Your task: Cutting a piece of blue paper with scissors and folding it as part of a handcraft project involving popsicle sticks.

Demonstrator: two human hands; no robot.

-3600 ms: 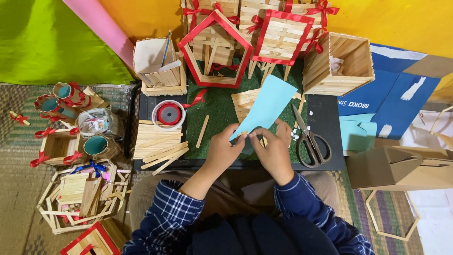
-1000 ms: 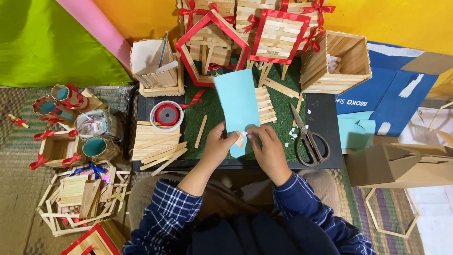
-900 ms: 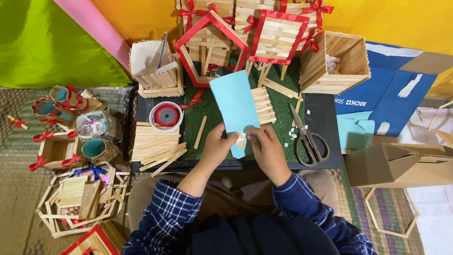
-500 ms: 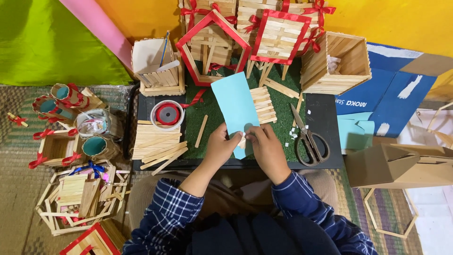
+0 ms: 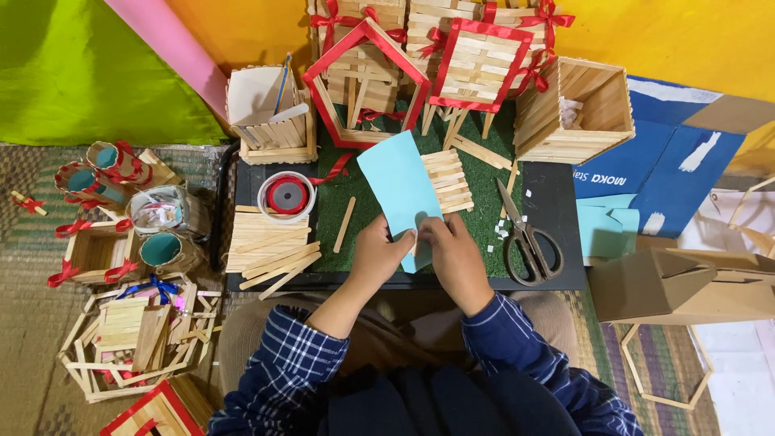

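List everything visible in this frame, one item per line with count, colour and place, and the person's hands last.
paper sheet: 1, light blue, held over the green mat
green mat: 1, on the black tray
scissors: 1, black handles, right part of the tray
ribbon spool: 1, red in a white rim, left part of the tray
loose sticks: a pile, pale wood, below the spool
stick panel: 1, pale wood, partly behind the sheet
stick houses: several, wood with red trim, far edge
open stick box: 1, wood, far right
cardboard box: 1, brown, right of the tray
left hand: pinches the sheet's lower edge
right hand: pinches the same edge
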